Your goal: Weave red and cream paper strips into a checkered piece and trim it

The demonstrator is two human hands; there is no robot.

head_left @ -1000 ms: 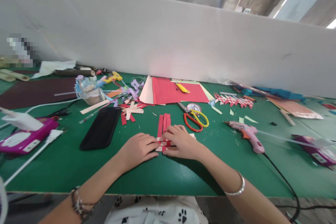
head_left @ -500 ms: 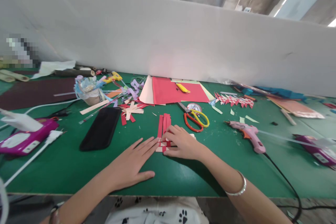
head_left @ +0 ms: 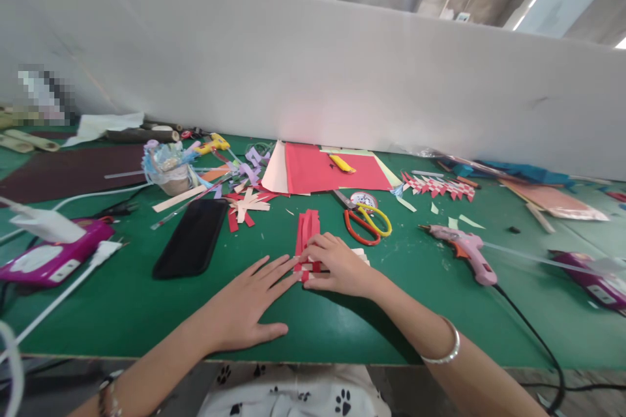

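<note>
Head view: green table [head_left: 342,335], white partition [head_left: 313,71] behind.
Woven strips [head_left: 308,227]: mid-table, partly covered.
Right hand [head_left: 338,266]: bent over them, probably keeping them aligned; whether it pinches is hidden.
Left hand [head_left: 247,306]: spread wide, gripping nothing, fingertips at their left edge, likely steadying.

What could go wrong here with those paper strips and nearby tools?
The red strips could slip out of line if the right hand lifts, since their far ends look loose. That hand might bump the scissors lying just beyond it. The pink glue gun could be dragged if its cable, running over the table edge, snags.
</note>
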